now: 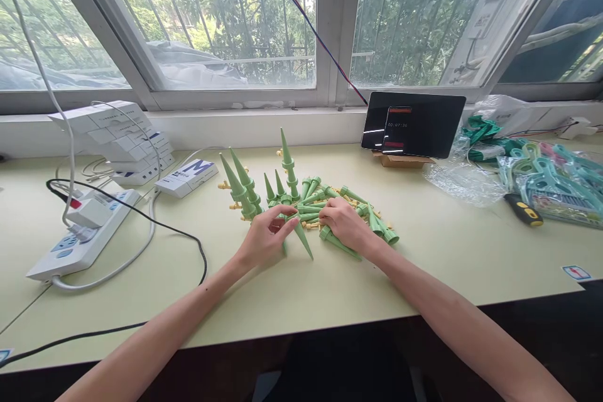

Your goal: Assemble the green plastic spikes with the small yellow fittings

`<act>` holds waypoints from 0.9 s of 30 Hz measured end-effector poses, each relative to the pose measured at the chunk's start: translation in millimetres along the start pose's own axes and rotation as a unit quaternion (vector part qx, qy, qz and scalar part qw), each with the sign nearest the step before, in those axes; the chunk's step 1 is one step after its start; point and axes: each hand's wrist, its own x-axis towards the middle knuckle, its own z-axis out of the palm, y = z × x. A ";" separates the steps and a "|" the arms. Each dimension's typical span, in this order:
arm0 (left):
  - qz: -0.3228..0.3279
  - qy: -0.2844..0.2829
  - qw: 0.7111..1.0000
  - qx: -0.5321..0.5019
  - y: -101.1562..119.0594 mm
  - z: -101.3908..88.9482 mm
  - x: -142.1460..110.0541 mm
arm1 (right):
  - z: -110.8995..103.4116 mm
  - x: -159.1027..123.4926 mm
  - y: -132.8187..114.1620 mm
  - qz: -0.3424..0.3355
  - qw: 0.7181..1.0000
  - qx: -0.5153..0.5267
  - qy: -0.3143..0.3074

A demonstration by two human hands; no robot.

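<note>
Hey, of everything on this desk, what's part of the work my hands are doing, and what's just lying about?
Part of the work:
- green plastic spikes, some standing, others heaped
- yellow fittings

Apparently just lying about:
- power strip
- stacked white boxes
- black tablet
- black-and-yellow handle
- plastic-wrapped teal brushes

Five green spikes (289,169) stand points up just left of the heap (351,193) of loose ones, which overlap too much to count. Two hands, one left (264,235) and one right (346,221), are at the heap. Farther left of it are one power strip (113,217), one box marked M (188,179) and one stack of white boxes (113,138). Right of it are one dark screen (438,129) and one black-and-yellow handle (524,210).
</note>
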 end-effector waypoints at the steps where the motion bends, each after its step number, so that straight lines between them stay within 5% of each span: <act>1: -0.001 0.000 1.000 0.000 0.0 0.0 0.0 | 0.0 -0.1 0.2 -0.004 1.000 -0.001 0.000; 27: 0.006 0.002 1.000 0.006 0.0 0.2 0.0 | 2.0 0.1 5.2 -0.023 0.995 -0.087 -0.046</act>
